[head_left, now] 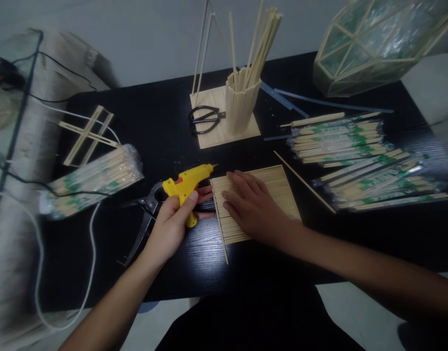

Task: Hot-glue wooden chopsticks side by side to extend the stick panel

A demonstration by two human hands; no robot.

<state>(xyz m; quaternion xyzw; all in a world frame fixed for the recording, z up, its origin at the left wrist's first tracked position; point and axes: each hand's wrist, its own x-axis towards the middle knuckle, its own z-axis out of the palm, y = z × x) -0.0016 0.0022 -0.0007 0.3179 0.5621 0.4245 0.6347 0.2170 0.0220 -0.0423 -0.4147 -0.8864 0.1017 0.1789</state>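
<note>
A yellow glue gun (188, 181) rests in my left hand (172, 224), its nozzle pointing right above the table. My thumb lies against the gun while the other fingers reach out beneath it. My right hand (255, 207) presses down on a panel of glued wooden sticks (282, 192), its fingers apart and slightly bent. Along the panel's left edge runs a single loose-ended stick (222, 239), jutting past the near corner; the right fingertips are close to it. Black-handled pliers or cutters (150, 204) lie just left of the glue gun, partly behind my left hand.
Behind the panel, a stick-built cup (242, 107) holding chopsticks stands on a stick base (229, 139) with black scissors (205, 120). Wrapped chopstick packs lie right (337, 139) and left (95, 180). A stick frame (88, 134), cables and a geometric model (359, 53) surround these.
</note>
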